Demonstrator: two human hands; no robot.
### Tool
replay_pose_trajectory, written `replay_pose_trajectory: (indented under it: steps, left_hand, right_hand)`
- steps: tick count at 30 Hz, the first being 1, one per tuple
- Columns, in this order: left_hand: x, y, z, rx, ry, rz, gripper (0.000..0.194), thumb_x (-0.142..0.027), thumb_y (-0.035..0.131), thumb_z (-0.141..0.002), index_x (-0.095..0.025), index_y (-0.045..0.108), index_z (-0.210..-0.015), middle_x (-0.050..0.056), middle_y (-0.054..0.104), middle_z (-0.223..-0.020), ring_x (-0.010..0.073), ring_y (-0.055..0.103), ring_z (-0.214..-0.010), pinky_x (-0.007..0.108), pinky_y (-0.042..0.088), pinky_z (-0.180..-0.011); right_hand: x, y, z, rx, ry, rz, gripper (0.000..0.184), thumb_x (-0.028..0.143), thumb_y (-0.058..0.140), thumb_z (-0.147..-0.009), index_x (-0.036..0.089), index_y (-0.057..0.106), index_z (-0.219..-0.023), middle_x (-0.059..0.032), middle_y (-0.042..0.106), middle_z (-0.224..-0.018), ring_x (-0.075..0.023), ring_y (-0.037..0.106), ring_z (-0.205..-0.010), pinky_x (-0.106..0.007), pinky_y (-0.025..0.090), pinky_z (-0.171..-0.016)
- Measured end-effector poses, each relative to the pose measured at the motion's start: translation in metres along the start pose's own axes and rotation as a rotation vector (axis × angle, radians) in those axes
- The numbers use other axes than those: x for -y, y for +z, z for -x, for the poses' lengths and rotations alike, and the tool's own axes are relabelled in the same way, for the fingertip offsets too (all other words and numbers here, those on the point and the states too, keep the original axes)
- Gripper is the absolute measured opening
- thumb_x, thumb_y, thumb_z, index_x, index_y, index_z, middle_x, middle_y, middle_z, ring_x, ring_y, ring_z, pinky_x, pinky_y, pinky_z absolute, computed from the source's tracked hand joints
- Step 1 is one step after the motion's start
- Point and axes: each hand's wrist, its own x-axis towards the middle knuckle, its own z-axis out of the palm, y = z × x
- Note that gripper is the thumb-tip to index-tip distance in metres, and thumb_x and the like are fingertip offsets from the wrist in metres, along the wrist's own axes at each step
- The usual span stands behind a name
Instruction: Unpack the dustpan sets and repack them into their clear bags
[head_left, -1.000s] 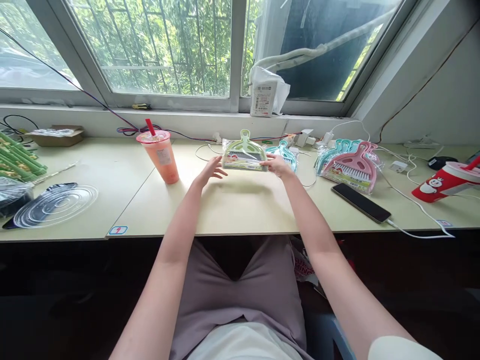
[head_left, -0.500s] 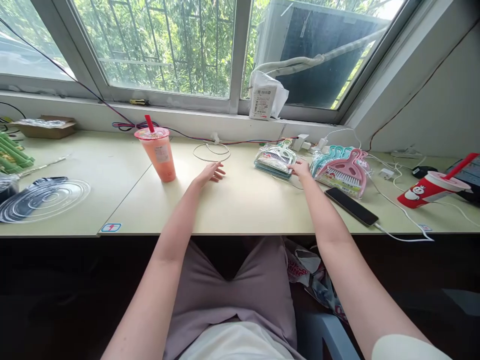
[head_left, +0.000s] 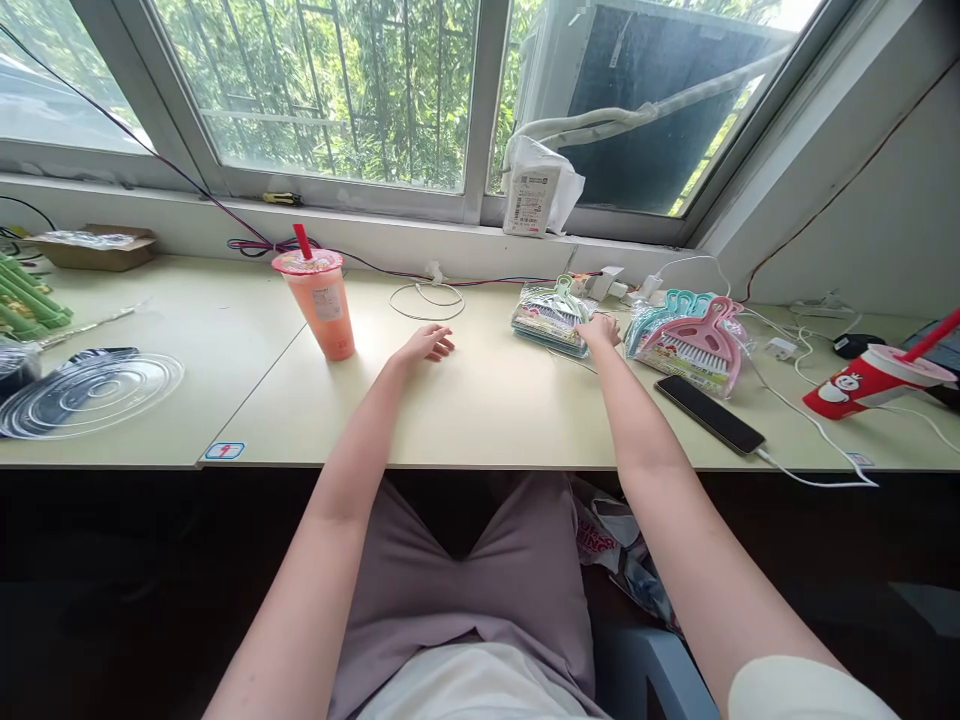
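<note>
My right hand reaches to the back of the desk, its fingers curled on the right edge of a packaged green dustpan-and-brush set. That set lies on a small stack of like packs. My left hand rests on the desk with fingers loosely apart, holding nothing, to the right of an orange drink cup with a red straw.
A pile of pink and teal dustpan sets lies right of my right hand, with a black phone on a white cable in front. A red cup lies far right. Clear plastic lids sit at left. Cables run along the window sill.
My hands held the green set together at mid-desk. My right hand then carried it right onto the stack, and my left hand let go and settled on the desk.
</note>
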Motion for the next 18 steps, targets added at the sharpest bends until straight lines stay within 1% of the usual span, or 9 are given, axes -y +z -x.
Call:
replay_pose_trajectory:
  steps: [3,7,9,10,12,13,14,15,18]
  left_hand:
    - [0.0,0.0,-0.001,-0.002,-0.01,-0.007,0.03,-0.045,0.06,-0.091,-0.018,0.061,-0.104,0.013,0.075,-0.105,0.0169,0.069,-0.081,0.027,0.053,-0.071]
    - [0.0,0.0,-0.002,-0.004,-0.007,-0.006,0.029,-0.044,0.058,-0.092,-0.018,0.061,-0.103,0.012,0.076,-0.104,0.0174,0.069,-0.083,0.026,0.054,-0.071]
    - [0.001,0.0,-0.002,-0.005,-0.003,-0.001,0.029,-0.045,0.059,-0.092,-0.018,0.062,-0.102,0.012,0.076,-0.104,0.0176,0.07,-0.082,0.027,0.054,-0.071]
    - [0.002,0.0,-0.003,-0.005,-0.002,0.0,0.029,-0.045,0.059,-0.092,-0.018,0.062,-0.102,0.012,0.076,-0.104,0.0176,0.07,-0.082,0.027,0.054,-0.071]
    - [0.003,0.0,-0.004,-0.004,0.001,0.002,0.028,-0.044,0.058,-0.093,-0.018,0.062,-0.103,0.013,0.076,-0.104,0.0171,0.07,-0.082,0.027,0.054,-0.071]
    - [0.004,0.0,-0.006,-0.004,0.002,0.001,0.028,-0.043,0.057,-0.093,-0.018,0.062,-0.103,0.013,0.076,-0.104,0.0169,0.069,-0.082,0.027,0.054,-0.07]
    - [0.005,0.0,-0.007,-0.007,0.004,0.0,0.027,-0.043,0.057,-0.093,-0.018,0.062,-0.103,0.013,0.075,-0.104,0.0168,0.069,-0.081,0.027,0.054,-0.07]
    - [0.006,0.001,-0.009,-0.015,0.01,-0.004,0.027,-0.042,0.057,-0.093,-0.018,0.062,-0.103,0.012,0.075,-0.104,0.0167,0.069,-0.079,0.027,0.054,-0.069]
    - [0.011,0.0,-0.014,-0.086,0.05,-0.057,0.024,-0.04,0.055,-0.092,-0.018,0.062,-0.096,0.011,0.075,-0.099,0.0161,0.067,-0.072,0.026,0.051,-0.062]
  right_hand:
    - [-0.002,0.004,0.003,0.028,0.118,-0.04,0.057,0.028,0.07,-0.085,0.021,0.056,-0.139,-0.0208,0.045,-0.15,-0.034,0.042,-0.142,-0.052,0.036,-0.115]
    - [-0.001,0.008,0.012,-0.004,0.172,-0.125,0.057,0.038,0.067,-0.087,0.022,0.051,-0.14,-0.02,0.045,-0.151,-0.0335,0.04,-0.143,-0.053,0.033,-0.116]
    - [0.004,0.007,0.025,-0.136,0.183,-0.162,0.057,0.04,0.062,-0.09,0.022,0.048,-0.142,-0.0193,0.043,-0.152,-0.0328,0.039,-0.144,-0.053,0.035,-0.115]
    - [0.008,0.006,0.034,-0.246,0.155,-0.167,0.055,0.038,0.058,-0.092,0.022,0.046,-0.143,-0.0185,0.043,-0.153,-0.0318,0.039,-0.144,-0.052,0.035,-0.114]
    - [0.02,0.005,0.058,-0.466,0.001,-0.15,0.048,0.028,0.047,-0.095,0.023,0.045,-0.143,-0.016,0.044,-0.153,-0.0274,0.039,-0.144,-0.049,0.035,-0.114]
    - [0.028,0.007,0.072,-0.511,-0.114,-0.145,0.046,0.023,0.042,-0.096,0.023,0.047,-0.142,-0.0148,0.047,-0.151,-0.0256,0.041,-0.142,-0.047,0.036,-0.114]
    - [0.036,0.01,0.087,-0.491,-0.238,-0.149,0.045,0.019,0.038,-0.096,0.022,0.052,-0.138,-0.0141,0.052,-0.146,-0.0245,0.045,-0.138,-0.044,0.038,-0.112]
    - [0.045,0.015,0.103,-0.404,-0.371,-0.147,0.044,0.015,0.035,-0.095,0.021,0.058,-0.131,-0.0135,0.058,-0.138,-0.024,0.051,-0.131,-0.041,0.04,-0.108]
    - [0.071,0.039,0.146,0.003,-0.673,-0.102,0.036,0.01,0.037,-0.092,0.021,0.072,-0.095,-0.0089,0.072,-0.104,-0.0228,0.064,-0.104,-0.032,0.045,-0.095]
